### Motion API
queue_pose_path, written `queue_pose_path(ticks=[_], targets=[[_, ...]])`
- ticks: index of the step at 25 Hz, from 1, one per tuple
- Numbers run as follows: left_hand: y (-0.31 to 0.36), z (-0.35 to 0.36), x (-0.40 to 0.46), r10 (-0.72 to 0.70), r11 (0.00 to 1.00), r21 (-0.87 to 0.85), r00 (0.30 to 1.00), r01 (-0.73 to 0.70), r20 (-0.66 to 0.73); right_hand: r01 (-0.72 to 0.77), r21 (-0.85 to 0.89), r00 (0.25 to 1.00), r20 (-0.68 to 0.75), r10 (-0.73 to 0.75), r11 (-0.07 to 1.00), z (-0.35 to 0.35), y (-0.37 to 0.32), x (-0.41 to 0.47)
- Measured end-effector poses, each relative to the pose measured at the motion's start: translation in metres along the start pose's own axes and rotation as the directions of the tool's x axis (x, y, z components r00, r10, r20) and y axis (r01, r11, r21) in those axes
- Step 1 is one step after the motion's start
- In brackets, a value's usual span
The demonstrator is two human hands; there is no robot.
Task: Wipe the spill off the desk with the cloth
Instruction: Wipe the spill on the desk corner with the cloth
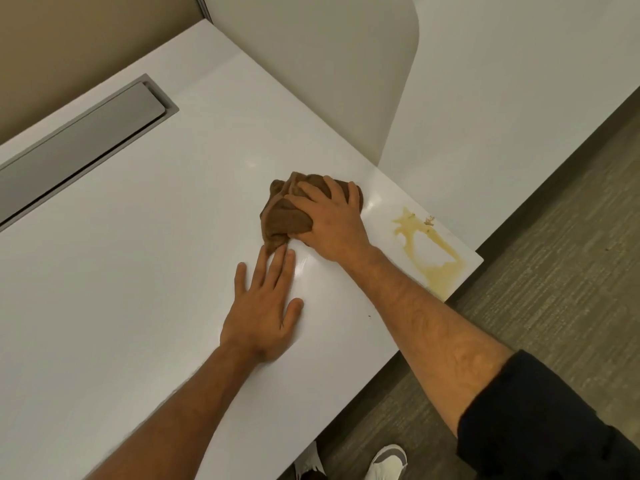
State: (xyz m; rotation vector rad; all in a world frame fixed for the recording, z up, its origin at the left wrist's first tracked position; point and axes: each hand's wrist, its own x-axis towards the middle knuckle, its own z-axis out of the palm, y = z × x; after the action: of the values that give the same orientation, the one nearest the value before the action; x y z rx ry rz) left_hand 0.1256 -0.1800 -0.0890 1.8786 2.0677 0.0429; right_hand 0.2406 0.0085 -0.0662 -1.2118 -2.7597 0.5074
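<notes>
A crumpled brown cloth [284, 213] lies on the white desk [145, 258], and my right hand [332, 223] presses down on it with the fingers curled over the fabric. A yellowish spill [433, 254] with a few small crumbs spreads over the desk's right corner, a short way to the right of the cloth and not touched by it. My left hand [266, 306] rests flat on the desk just in front of the cloth, fingers apart, fingertips close to the cloth's lower edge.
A grey cable-tray lid [79, 147] is set into the desk at the left. A white rounded partition panel [332, 74] stands behind the desk. Grey carpet [554, 258] runs along the desk's right edge, with my shoes [386, 462] at the bottom.
</notes>
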Motion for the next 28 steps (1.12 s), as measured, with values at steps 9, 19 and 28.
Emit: queue_pose_path(ticks=[9, 19, 28], targets=[[0.0, 0.006, 0.0, 0.015, 1.0, -0.022, 0.999, -0.016, -0.053, -0.132, -0.013, 0.957, -0.261, 0.124, 0.991, 0.019, 0.002, -0.124], [-0.002, 0.007, -0.002, 0.023, 1.0, -0.005, 0.997, -0.023, -0.073, -0.14, 0.001, 0.947, -0.293, 0.134, 0.99, 0.038, -0.013, -0.225], [-0.003, 0.006, -0.002, 0.019, 1.0, 0.012, 0.998, -0.018, -0.063, -0.058, 0.201, 0.984, -0.153, 0.09, 0.978, 0.029, -0.045, -0.258]])
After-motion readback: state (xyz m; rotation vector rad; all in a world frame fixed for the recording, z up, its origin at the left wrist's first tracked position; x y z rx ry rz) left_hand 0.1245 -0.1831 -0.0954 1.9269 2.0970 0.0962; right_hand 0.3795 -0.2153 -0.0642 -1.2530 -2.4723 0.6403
